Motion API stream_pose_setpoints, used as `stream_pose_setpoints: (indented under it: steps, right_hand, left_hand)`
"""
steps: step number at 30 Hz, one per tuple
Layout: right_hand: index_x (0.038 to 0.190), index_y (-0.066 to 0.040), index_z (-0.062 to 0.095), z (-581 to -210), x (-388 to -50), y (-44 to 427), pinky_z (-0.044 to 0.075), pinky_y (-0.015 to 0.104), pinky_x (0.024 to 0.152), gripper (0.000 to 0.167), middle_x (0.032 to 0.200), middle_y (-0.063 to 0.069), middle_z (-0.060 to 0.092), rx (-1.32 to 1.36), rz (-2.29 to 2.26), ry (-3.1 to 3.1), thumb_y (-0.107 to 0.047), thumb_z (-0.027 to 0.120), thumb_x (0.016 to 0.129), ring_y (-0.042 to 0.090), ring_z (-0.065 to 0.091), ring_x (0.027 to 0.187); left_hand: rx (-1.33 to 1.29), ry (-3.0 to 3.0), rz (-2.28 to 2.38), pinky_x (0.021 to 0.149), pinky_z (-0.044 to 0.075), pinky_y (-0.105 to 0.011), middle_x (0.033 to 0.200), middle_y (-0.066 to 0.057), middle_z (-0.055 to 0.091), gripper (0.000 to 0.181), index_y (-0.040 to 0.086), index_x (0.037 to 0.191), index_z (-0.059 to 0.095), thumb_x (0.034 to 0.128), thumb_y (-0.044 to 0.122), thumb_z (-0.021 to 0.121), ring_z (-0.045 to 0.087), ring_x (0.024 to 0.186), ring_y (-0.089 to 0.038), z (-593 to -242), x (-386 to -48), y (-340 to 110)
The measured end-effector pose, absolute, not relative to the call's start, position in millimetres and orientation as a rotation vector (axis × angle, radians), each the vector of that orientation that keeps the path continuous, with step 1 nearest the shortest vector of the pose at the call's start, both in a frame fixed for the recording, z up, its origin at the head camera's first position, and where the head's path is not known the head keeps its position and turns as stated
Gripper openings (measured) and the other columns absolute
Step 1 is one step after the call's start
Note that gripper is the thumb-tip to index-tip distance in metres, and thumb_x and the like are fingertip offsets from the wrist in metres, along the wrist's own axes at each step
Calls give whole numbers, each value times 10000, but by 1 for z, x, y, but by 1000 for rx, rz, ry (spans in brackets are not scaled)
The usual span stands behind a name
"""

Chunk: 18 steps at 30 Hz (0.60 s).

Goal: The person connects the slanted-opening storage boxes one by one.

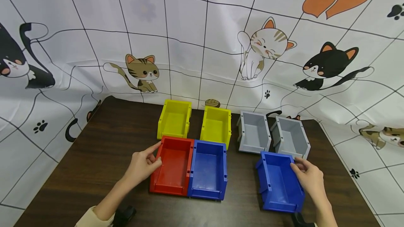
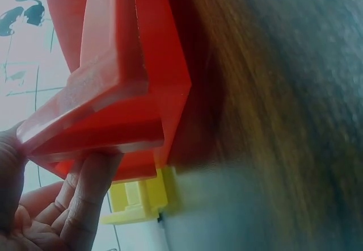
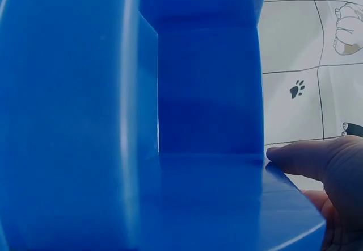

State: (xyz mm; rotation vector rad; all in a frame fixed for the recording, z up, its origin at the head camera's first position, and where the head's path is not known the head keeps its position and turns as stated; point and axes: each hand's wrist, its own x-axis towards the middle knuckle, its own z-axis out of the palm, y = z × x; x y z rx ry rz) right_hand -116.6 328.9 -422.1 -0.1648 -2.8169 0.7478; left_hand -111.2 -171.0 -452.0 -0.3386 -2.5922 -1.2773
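A red bin [image 1: 172, 165] and a blue bin [image 1: 208, 169] stand side by side, touching, near the table's middle. My left hand [image 1: 141, 164] pinches the red bin's left wall, thumb on the inner side; the left wrist view shows the same hand [image 2: 62, 200] at the rim of the red bin [image 2: 164, 46]. To the right, a second blue bin [image 1: 281, 185] sits slightly turned. My right hand [image 1: 309, 178] grips its right wall near the back corner; in the right wrist view the thumb of that hand [image 3: 334, 171] lies at the edge of the blue bin [image 3: 210, 92].
Behind stand two yellow bins [image 1: 174, 119] [image 1: 216, 125] and two grey bins [image 1: 254, 132] [image 1: 290, 137]. The dark wooden table [image 1: 94, 150] ends at a white cloth [image 1: 189, 55] printed with cats. The right-hand blue bin is close in front of the grey bins.
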Motion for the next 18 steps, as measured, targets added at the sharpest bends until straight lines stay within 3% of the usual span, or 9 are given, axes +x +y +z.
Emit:
stream_pose_setpoints:
  steps: [8,18]
  right_hand:
    - [1120,124,607,-424,-118,328,439,529,755,378,866,236,680,-239,798,-2871,-142,652,855,412,640,835]
    - [1006,124,662,-422,-118,328,440,280,562,281,772,205,682,-193,780,-2819,-78,680,812,243,640,636]
  left_hand:
    - [-352,-2588,-1292,406,393,-221,566,74,502,514,-31,1276,555,768,-37,636,392,409,-1,-453,-111,-173]
    - [-359,-2588,-1333,417,393,-226,597,57,521,518,-23,1292,542,783,-32,635,407,417,-12,-455,-111,-175]
